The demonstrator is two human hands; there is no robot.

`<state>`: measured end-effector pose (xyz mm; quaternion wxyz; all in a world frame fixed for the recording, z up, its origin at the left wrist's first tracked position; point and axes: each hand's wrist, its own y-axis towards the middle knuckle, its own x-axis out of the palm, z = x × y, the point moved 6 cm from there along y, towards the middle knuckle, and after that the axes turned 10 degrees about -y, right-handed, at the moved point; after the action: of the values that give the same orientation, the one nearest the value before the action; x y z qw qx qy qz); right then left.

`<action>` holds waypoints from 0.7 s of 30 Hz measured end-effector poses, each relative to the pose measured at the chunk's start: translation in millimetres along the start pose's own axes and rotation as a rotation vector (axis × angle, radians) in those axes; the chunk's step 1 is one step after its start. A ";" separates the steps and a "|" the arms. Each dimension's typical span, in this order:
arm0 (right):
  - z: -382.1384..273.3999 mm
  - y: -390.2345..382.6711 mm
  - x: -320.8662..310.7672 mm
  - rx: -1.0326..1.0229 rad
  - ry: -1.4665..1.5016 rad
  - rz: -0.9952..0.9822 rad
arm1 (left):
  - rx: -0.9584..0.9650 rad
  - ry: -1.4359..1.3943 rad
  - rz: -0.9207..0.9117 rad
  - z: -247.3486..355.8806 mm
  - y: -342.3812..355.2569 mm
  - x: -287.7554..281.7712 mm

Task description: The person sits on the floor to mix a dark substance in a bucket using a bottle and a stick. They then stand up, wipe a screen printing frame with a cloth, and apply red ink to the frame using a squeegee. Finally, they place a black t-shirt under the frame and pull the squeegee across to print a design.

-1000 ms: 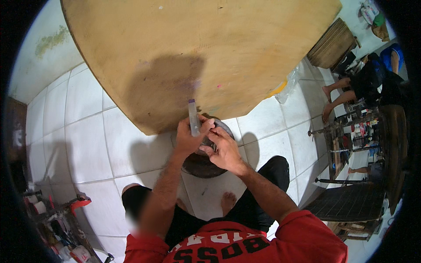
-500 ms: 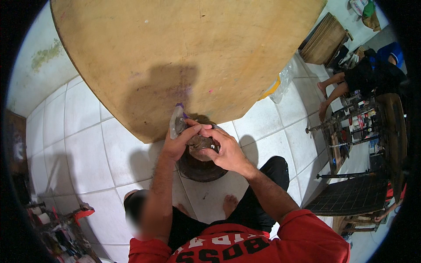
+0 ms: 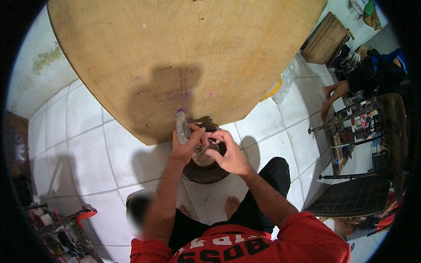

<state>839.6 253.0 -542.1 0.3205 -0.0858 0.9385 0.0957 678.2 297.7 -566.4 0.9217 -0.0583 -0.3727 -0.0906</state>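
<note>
A translucent strip with a purple end [image 3: 181, 123] is gripped in my left hand [image 3: 183, 147], low in front of the wooden board [image 3: 219, 52]. My right hand [image 3: 230, 155] has curled fingers on a crumpled, grimy, see-through item [image 3: 202, 155], too unclear to name, beside my left hand's fingertips. Both hands are over a round, dark, dish-like object [image 3: 204, 174] on the tiles, between my bare feet.
A cluttered rack [image 3: 340, 140] is at right, beside a seated person's legs [image 3: 335, 94]; another person in red [image 3: 383, 217] is partly visible below. A plastic bag [image 3: 283, 87] lies by the board, wood sheets [image 3: 324, 37] lean behind, and cluttered tools [image 3: 57, 228] sit lower left.
The translucent strip has shifted left and slightly down, with my left hand. My right fingers have shifted on the grimy item, which shows more between my hands than a second ago.
</note>
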 end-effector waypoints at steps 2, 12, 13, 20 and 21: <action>-6.6 -15.7 4.4 -0.039 -0.230 0.138 | 0.078 -0.044 0.076 -0.9 -1.1 3.4; 5.1 -31.7 17.0 -0.016 0.186 -0.185 | -0.128 -0.075 -0.010 -2.4 -3.6 11.8; 1.5 -29.7 11.0 -0.110 0.168 -0.194 | -0.175 -0.131 -0.032 -1.7 -4.0 9.5; 18.6 -29.7 4.7 0.110 0.803 -0.262 | -0.194 -0.188 -0.161 2.0 -0.8 11.9; 21.6 -30.8 6.4 0.121 0.827 -0.265 | -0.185 -0.198 -0.170 3.0 -1.2 12.8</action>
<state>854.1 227.6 -566.7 -0.0681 -0.2175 0.9727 -0.0438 685.0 295.5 -555.3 0.8601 -0.1200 -0.4554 -0.1962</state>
